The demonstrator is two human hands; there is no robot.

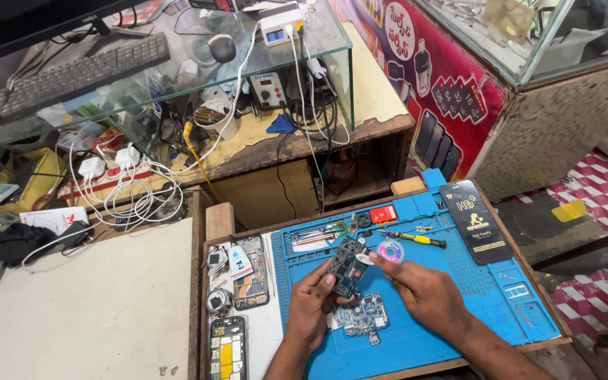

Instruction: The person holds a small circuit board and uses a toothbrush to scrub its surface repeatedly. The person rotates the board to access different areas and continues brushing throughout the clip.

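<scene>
The left hand (309, 309) is coming up from six o'clock, its fingers curled and pinching a small dark circuit board (347, 266) held tilted above the blue work mat (452, 309). The right hand (423, 292) is reaching in from five o'clock, thumb and forefinger closing on the board's upper right corner beside a small pale disc that is too blurred to identify. Both forearms are being cut off by the bottom edge.

Directly under the hands a second circuit board (362, 317) is lying flat on the mat, partly hidden by the left fingers. At nine o'clock from the hands an opened phone frame (251, 274) is resting on a white strip, with another phone body (228, 350) below it being cropped at the edge.

At twelve o'clock a yellow-handled screwdriver (416, 239) and a round solder spool (390, 250) are lying on the mat. At two o'clock a long black rectangular package (475, 222) with gold and white print is sitting slantwise.

Farther off, at eleven o'clock, white cables (128, 190) are tangling under a glass shelf (177, 77), blurring what lies beneath. At one o'clock a red poster (431, 77) with phone pictures is covering a counter front.
</scene>
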